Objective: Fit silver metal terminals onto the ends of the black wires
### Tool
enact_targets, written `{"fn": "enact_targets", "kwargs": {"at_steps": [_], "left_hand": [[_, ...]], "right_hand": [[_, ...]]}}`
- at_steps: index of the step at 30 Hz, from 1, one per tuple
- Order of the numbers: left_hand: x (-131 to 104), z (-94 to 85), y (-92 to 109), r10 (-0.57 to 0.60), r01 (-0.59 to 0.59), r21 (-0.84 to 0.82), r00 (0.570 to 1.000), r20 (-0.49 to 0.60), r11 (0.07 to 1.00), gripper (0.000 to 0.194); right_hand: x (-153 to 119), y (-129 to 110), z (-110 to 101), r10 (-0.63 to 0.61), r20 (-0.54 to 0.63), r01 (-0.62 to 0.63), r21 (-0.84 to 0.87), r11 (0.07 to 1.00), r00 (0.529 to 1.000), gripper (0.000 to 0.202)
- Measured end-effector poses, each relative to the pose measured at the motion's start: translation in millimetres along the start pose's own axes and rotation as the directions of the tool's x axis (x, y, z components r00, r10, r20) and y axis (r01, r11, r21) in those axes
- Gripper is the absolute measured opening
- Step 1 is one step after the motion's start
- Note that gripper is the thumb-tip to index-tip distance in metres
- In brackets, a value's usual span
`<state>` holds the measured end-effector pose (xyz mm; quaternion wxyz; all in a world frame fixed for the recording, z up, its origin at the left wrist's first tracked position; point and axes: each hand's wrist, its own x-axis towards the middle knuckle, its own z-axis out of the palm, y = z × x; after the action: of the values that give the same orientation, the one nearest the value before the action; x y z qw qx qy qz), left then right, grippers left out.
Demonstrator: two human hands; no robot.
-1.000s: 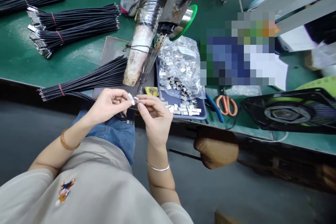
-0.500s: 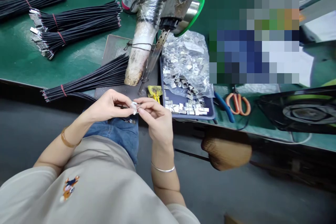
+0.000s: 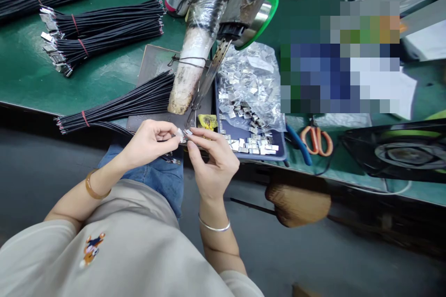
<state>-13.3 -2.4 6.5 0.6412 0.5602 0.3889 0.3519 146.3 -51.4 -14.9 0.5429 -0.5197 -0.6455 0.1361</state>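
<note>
My left hand (image 3: 153,141) pinches a small whitish-silver connector piece (image 3: 180,134) between thumb and fingertips, above my lap. Close by on the right, my right hand (image 3: 212,158) has a small silver metal shell (image 3: 188,132) at its fingertips; thumb and index finger stand slightly apart, and the exact grip is hard to see. Black cables run from a banded cable bundle (image 3: 114,104) to behind my left hand. Below the fingers, silver connector ends (image 3: 172,160) show over the jeans.
A blue tray (image 3: 284,151) holds loose silver connector shells and a plastic bag (image 3: 249,74) of them. A soldering iron (image 3: 212,74) and a wrapped duct (image 3: 190,60) hang over a dark board. Orange-handled scissors (image 3: 316,141), blue-handled pliers (image 3: 299,144) and finished cable bundles (image 3: 108,32) lie around.
My right hand has drawn slightly right, its thumb and fingers spreading apart from the left hand's piece. A silver shell now shows at its fingertips. My left hand still pinches.
</note>
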Motion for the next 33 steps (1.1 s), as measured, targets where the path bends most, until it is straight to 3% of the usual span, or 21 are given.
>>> {"fn": "enact_targets", "kwargs": {"at_steps": [13, 17, 23, 29, 33], "left_hand": [[1.6, 0.8, -0.3, -0.075, 0.071, -0.092, 0.996, -0.046, 0.993, 0.022], [1.0, 2.7, -0.9, -0.075, 0.074, -0.072, 0.997, -0.021, 0.995, 0.02], [1.4, 3.5, 0.5, -0.078, 0.077, -0.047, 0.997, -0.015, 0.996, 0.014], [2.5, 3.7, 3.2, -0.1, 0.09, -0.139, 0.993, -0.068, 0.986, 0.018], [3.5, 3.3, 2.2, -0.069, 0.058, -0.103, 0.992, -0.108, 0.993, 0.02]], "right_hand": [[-3.2, 1.4, 0.7, -0.067, -0.003, 0.067, -0.053, 0.996, 0.998, 0.019], [-5.1, 0.3, -0.5, -0.045, -0.098, 0.042, -0.032, 0.999, 0.994, 0.017], [-4.8, -5.1, 3.4, -0.205, -0.073, 0.196, -0.111, 0.974, 0.976, 0.019], [-7.2, 1.1, 9.4, 0.026, -0.166, -0.016, 0.061, 0.998, 0.986, 0.007], [-7.3, 4.4, 8.9, -0.009, -0.098, 0.008, -0.011, 1.0, 0.995, 0.007]]}}
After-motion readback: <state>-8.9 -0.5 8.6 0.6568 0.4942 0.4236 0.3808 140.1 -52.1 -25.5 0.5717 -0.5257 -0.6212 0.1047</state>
